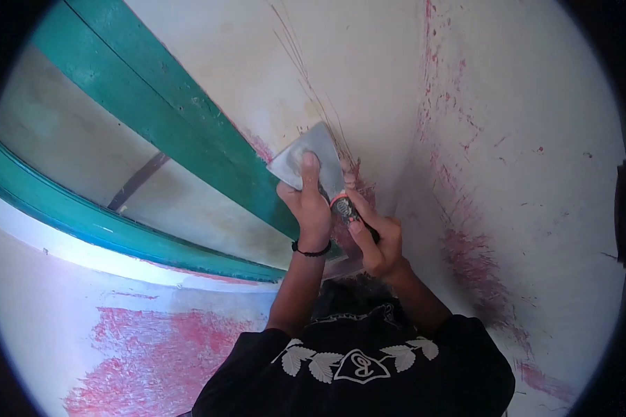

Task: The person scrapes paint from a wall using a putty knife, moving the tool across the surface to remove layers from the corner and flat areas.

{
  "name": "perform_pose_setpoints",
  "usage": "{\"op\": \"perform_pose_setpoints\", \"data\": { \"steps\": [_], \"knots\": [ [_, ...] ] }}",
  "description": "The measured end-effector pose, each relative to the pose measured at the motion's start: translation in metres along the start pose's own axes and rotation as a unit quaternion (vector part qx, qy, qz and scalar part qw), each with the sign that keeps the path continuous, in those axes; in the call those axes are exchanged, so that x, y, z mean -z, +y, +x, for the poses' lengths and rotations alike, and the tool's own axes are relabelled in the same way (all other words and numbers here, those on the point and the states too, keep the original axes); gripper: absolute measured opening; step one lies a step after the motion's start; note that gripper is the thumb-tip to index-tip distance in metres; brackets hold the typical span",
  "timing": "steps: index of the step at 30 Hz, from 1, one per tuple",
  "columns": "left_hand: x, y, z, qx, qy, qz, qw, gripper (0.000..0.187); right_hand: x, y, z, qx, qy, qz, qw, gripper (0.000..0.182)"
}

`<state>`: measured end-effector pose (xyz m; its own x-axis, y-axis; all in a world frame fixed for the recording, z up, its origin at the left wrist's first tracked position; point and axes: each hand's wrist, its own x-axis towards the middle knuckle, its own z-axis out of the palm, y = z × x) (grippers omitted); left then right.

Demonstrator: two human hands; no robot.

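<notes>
Scraper (321,179): between both hands, near the middle of the view, against or just over the pale wall (375,76); whether its edge touches the surface I cannot tell.
Long axis: roughly 11 to 5 o'clock, the broad edge of the blade (295,158) facing 11 and the dark handle (345,207) trailing toward 5.
Left hand (307,208): on the blade, its thumb (309,167) laid flat on the near face and pointing to 12 o'clock; the remaining fingers are mostly hidden behind the metal and seem to close on it from there.
Right hand (377,240): wrapped around the handle, at about 4 o'clock from the left hand.
Nearer hand: the left one, touching the blade directly; the right one sits back along the handle.
Blade from hands: toward 12 o'clock from the left palm, toward 10 to 11 from the right.
Green frame (181,115): at 10 o'clock, its long board slanting down to near the left wrist, just beside the blade's left corner.
Red patches: one (363,194) just beyond the right hand's fingertips, another (469,260) at 3 o'clock, a broad one (163,354) at 8.
Bracelet (311,251): dark, around the left wrist.
</notes>
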<state>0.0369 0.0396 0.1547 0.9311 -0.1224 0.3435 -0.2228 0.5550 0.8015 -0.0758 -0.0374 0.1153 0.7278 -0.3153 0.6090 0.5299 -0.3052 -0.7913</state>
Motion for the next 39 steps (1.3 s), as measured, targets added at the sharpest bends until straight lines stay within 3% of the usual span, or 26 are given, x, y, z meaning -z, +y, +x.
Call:
{"op": "perform_pose_setpoints", "data": {
  "steps": [1,4,7,13,17,20,23,28,32,35,39],
  "knots": [
    [-0.003,0.008,0.001,0.008,-0.030,-0.024,0.999,0.026,-0.001,-0.005,0.003,0.008,0.006,-0.003,1.000,0.041],
    [0.007,-0.005,-0.010,0.021,-0.001,-0.004,1.000,0.026,-0.002,-0.002,-0.008,-0.002,0.002,-0.003,1.000,0.041],
    [0.018,-0.024,-0.036,0.093,0.024,-0.006,0.995,0.027,-0.004,0.021,-0.040,-0.002,0.005,-0.028,1.000,0.042],
    [0.030,-0.027,-0.034,0.131,0.017,-0.009,0.991,0.025,-0.014,0.021,-0.049,-0.009,0.006,-0.056,0.998,0.043],
    [0.028,-0.023,-0.034,0.117,0.023,-0.003,0.993,0.023,-0.017,0.025,-0.050,0.044,0.012,-0.072,0.996,0.045],
    [0.027,-0.019,-0.033,0.087,0.017,0.029,0.996,0.023,-0.024,0.024,-0.050,-0.048,0.039,0.068,0.996,0.047],
    [0.028,-0.016,-0.029,0.070,-0.003,0.059,0.996,0.023,-0.035,0.028,-0.054,-0.012,0.060,0.004,0.998,0.048],
    [0.037,-0.029,-0.038,0.108,0.003,-0.021,0.994,0.022,-0.021,0.031,-0.055,-0.031,0.037,-0.007,0.999,0.048],
    [0.043,-0.041,-0.043,0.101,0.016,-0.011,0.995,0.023,-0.011,0.032,-0.062,-0.066,-0.018,-0.039,0.997,0.047],
    [0.039,-0.029,-0.039,0.106,0.008,0.001,0.994,0.023,-0.032,0.038,-0.063,0.020,0.044,-0.055,0.997,0.047],
    [0.046,-0.034,-0.036,0.083,0.014,0.033,0.996,0.024,-0.038,0.036,-0.065,-0.011,0.049,-0.030,0.998,0.046]
  ]
}}
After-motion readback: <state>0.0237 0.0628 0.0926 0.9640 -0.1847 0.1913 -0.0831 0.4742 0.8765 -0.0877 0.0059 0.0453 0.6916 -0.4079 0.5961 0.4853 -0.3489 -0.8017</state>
